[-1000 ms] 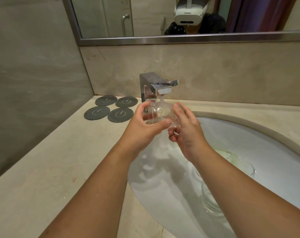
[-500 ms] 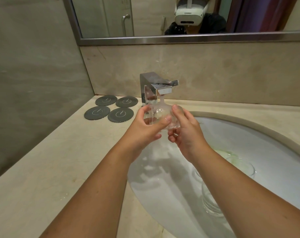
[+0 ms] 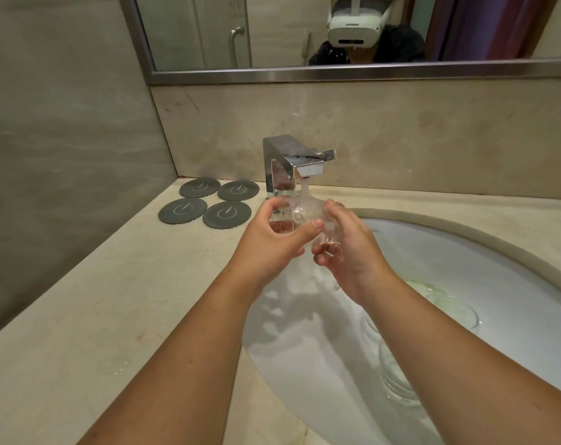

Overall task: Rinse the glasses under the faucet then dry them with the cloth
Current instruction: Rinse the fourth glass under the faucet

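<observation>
A: How many glasses do we count?

B: Three, as far as we can tell. One glass (image 3: 305,216) sits at the centre of the frame, directly under the faucet (image 3: 289,162), with the water stream (image 3: 305,189) running onto it. Two more lie in the sink (image 3: 504,284) at lower right: a near glass (image 3: 398,377) just beside the right forearm, and a far glass (image 3: 459,313) above it in the frame. Both are partly hidden.

A: And our hands?

B: Two, both gripping that one glass over the sink. Our left hand (image 3: 272,239) wraps it from the left, fingers curled behind it and thumb laid across its near side. Our right hand (image 3: 346,248) cups it from the right, fingers curled underneath.

A: What else can we count?

B: One faucet, one mirror (image 3: 272,33) along the top edge, and four round dark coasters (image 3: 227,214) in a two-by-two block on the tabletop (image 3: 112,300), left of the faucet.

A: What differs from half a second ago?

B: Very little. The glass stays under the stream, held by both hands in nearly the same spot. The coasters and the two sink glasses have not moved.
</observation>
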